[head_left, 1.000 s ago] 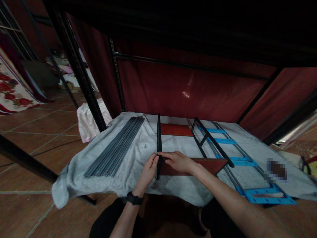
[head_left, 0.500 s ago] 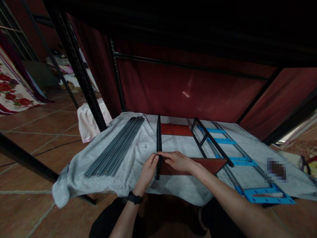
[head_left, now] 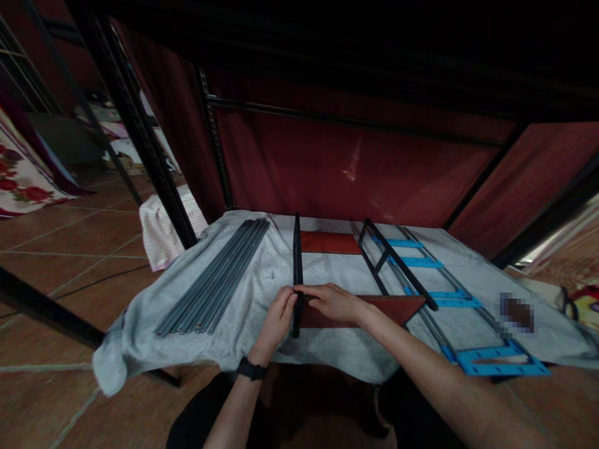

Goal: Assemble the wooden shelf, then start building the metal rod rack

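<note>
My left hand (head_left: 279, 317) is closed in a pinch against the outer side of a narrow black metal frame (head_left: 297, 252); whatever sits between its fingertips is hidden. My right hand (head_left: 336, 303) holds the same frame from the inner side, index finger stretched across its top to my left fingertips. Below the right hand lies a reddish-brown board (head_left: 374, 312), its left end at the frame. A second reddish-brown board (head_left: 330, 242) spans the far side. Toward the right, another black frame (head_left: 397, 265) with a cross-bar leans upward. Small silver screws (head_left: 270, 275) lie left of the frame.
A bundle of grey metal tubes (head_left: 215, 274) lies on the grey cloth (head_left: 140, 340) at left. Blue-bracketed grey rods (head_left: 456, 300) lie at right, near a blurred patch (head_left: 517, 313). Black posts (head_left: 173, 206) and a low dark overhang (head_left: 327, 43) surround the work surface.
The whole view has shifted slightly, so things sit a little further left and higher. Both hands keep nearly the same place on the black frame.
</note>
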A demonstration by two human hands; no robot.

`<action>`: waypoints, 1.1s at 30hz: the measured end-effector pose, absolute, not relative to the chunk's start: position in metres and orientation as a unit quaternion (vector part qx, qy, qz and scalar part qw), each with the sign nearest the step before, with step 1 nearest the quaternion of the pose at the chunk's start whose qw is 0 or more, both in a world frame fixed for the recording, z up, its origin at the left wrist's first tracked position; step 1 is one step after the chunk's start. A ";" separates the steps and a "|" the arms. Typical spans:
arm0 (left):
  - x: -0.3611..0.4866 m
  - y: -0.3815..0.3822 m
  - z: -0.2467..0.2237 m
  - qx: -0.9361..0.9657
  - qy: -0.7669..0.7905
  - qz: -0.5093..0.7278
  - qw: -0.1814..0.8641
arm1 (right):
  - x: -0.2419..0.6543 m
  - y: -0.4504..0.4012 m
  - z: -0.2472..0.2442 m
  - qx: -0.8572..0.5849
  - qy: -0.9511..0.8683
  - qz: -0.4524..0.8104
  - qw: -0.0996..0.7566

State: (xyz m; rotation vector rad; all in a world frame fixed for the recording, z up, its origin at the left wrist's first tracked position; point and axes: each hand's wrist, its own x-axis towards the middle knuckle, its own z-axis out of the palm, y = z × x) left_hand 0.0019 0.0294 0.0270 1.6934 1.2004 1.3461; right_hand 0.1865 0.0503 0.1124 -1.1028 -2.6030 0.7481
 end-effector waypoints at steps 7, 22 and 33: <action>0.007 0.028 0.031 0.574 0.466 0.544 0.397 | 0.187 0.045 0.114 -0.373 -0.887 0.243 0.120; 0.005 0.030 0.033 0.626 0.463 0.512 0.363 | 0.187 0.048 0.111 -0.363 -0.897 0.228 0.107; 0.001 0.024 0.037 0.624 0.487 0.508 0.341 | 0.243 -0.002 0.099 -0.414 -0.887 0.024 0.202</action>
